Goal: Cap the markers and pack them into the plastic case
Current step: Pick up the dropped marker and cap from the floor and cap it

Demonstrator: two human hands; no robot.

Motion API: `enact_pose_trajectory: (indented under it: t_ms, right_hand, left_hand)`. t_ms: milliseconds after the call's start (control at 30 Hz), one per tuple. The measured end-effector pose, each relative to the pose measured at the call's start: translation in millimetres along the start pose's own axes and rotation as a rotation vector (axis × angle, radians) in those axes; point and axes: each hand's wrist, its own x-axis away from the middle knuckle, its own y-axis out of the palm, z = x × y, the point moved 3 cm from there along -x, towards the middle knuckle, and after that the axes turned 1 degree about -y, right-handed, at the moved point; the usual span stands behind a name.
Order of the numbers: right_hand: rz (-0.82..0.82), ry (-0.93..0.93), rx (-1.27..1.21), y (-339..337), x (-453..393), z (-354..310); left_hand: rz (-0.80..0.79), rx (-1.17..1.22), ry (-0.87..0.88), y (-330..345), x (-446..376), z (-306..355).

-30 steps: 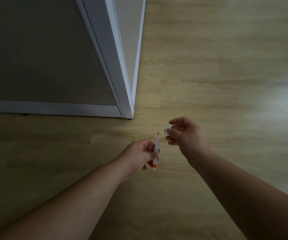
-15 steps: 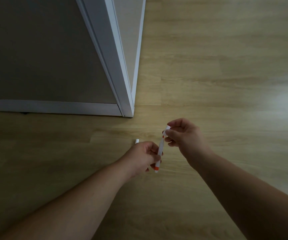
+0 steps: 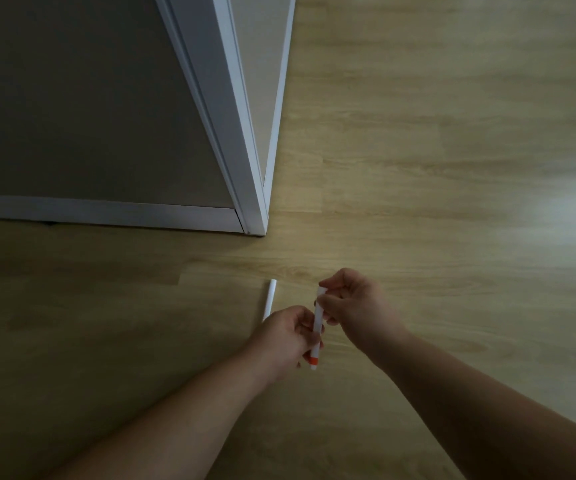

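Wooden floor (image 3: pixel 418 168) fills the frame; at lower centre my left hand (image 3: pixel 286 337) grips 1 orange marker (image 3: pixel 317 327) while my right hand (image 3: pixel 355 306) pinches its cap end. By my judgement capping is nearly done; a second marker (image 3: pixel 268 299) lies on the floor just beside, and no case is in view.

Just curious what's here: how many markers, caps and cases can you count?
White markers: 2, the orange-banded white marker held in both hands, and a plain white marker on the wooden floor.
Loose caps: 0 visible.
Plastic cases: 0 in view.
Total: 2
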Motion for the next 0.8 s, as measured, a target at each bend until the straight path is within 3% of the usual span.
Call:
enact_pose_trajectory:
  t_ms: [367,533,800]
  right_hand:
    - [-0.024,0.126,-0.083,9.4,-12.3,-2.4]
    - [-0.01,0.135,-0.106,2.9,-18.6,0.3]
    - [-0.005,0.193,-0.074,0.6,-16.2,13.0]
  left_hand:
    - [0.12,0.012,-0.011,-33.5,-16.3,0.7]
    - [0.431,-0.4,-0.091,-59.4,-32.8,-16.3]
    - [0.44,-0.547,-0.199,-45.4,-59.8,-37.3]
